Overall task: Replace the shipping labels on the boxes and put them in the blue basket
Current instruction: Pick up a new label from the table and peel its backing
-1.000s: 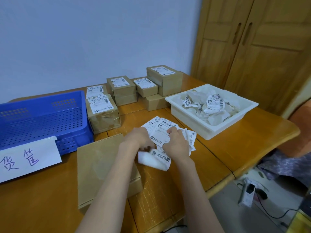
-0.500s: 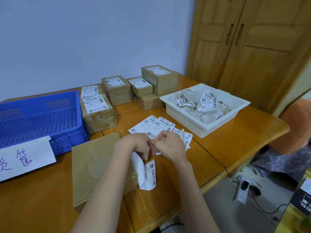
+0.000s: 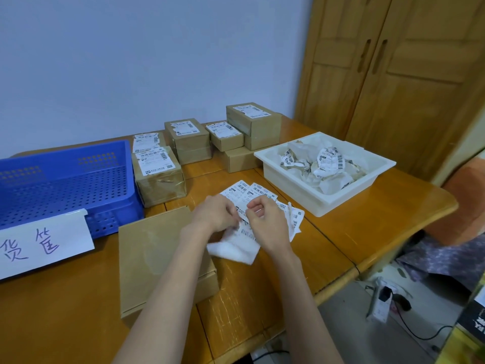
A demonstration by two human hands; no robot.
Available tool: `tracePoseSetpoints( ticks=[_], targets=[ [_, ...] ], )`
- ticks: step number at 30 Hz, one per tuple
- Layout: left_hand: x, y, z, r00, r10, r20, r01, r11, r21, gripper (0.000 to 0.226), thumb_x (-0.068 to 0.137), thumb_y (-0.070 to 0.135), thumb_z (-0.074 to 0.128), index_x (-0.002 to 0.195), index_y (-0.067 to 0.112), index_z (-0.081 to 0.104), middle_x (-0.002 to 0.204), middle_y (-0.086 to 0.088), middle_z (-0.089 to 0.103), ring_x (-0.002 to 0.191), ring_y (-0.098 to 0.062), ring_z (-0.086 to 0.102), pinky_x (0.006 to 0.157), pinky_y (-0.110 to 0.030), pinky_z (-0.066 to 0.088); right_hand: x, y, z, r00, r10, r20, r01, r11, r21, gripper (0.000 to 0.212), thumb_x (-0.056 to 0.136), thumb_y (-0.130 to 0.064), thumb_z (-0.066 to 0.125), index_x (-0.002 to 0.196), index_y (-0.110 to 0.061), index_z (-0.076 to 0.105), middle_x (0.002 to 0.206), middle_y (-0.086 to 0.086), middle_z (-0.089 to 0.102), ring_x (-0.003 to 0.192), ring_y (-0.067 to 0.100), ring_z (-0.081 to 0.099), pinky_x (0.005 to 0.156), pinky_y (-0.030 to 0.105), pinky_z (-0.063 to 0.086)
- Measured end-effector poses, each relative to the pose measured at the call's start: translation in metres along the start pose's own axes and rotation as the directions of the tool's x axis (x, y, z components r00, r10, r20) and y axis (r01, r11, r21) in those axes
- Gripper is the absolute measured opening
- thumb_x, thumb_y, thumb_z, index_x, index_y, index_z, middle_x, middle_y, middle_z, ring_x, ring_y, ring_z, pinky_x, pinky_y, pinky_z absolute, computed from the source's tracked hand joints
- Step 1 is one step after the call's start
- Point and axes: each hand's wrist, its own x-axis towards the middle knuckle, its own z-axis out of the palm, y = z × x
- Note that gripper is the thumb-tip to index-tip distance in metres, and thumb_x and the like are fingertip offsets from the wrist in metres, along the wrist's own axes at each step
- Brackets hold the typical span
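Both my left hand (image 3: 216, 212) and right hand (image 3: 265, 219) are pinching a thin, curling white label (image 3: 236, 245), fingers clamped, beside the flat matte-brown cardboard box (image 3: 154, 256).

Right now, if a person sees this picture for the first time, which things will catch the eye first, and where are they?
First come the left hand and right hand at the centre, both pinching a white label sheet above the table. Next is the blue basket at the left, with a handwritten paper sign on its front. At the right, a white tray holds crumpled old labels.
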Motion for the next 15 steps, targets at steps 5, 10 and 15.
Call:
tracePoseSetpoints(
  ticks=[5, 10, 15],
  targets=[
    [-0.004, -0.005, -0.013, 0.954, -0.108, -0.279, 0.036, 0.968, -0.249, 0.03, 0.087, 0.009, 0.064, 0.065, 0.028, 0.066, 0.098, -0.005, 0.073, 0.094, -0.022, 0.067, 0.084, -0.033, 0.054, 0.0, -0.001, 0.013, 1.0, -0.012, -0.016, 0.012, 1.0, 0.012, 0.02, 0.086, -0.019, 0.067, 0.104, -0.022, 0.059, 0.101, -0.009, 0.061, 0.096, 0.009, 0.057, 0.088, 0.034, 0.05],
    [-0.009, -0.012, -0.022, 0.884, -0.242, -0.4, 0.056, 0.904, -0.425, 0.036, 0.089, 0.006, 0.054, 0.064, 0.028, 0.067, 0.088, -0.004, 0.074, 0.085, -0.021, 0.069, 0.082, -0.04, 0.058, -0.009, -0.013, 0.026, 0.951, -0.193, -0.242, 0.162, 0.977, -0.141, 0.03, 0.079, -0.017, 0.076, 0.102, -0.025, 0.059, 0.106, -0.012, 0.042, 0.111, 0.012, 0.043, 0.097, 0.034, 0.043],
    [-0.015, -0.022, -0.027, 0.831, -0.303, -0.467, 0.005, 0.843, -0.538, 0.031, 0.086, 0.002, 0.052, 0.075, 0.025, 0.071, 0.077, 0.0, 0.073, 0.08, -0.018, 0.07, 0.083, -0.039, 0.058, -0.01, -0.028, 0.026, 0.956, -0.219, -0.195, 0.228, 0.973, 0.028, 0.025, 0.08, -0.011, 0.072, 0.091, -0.029, 0.058, 0.081, -0.014, 0.055, 0.078, 0.008, 0.055, 0.089, 0.045, 0.049]
  ],
)
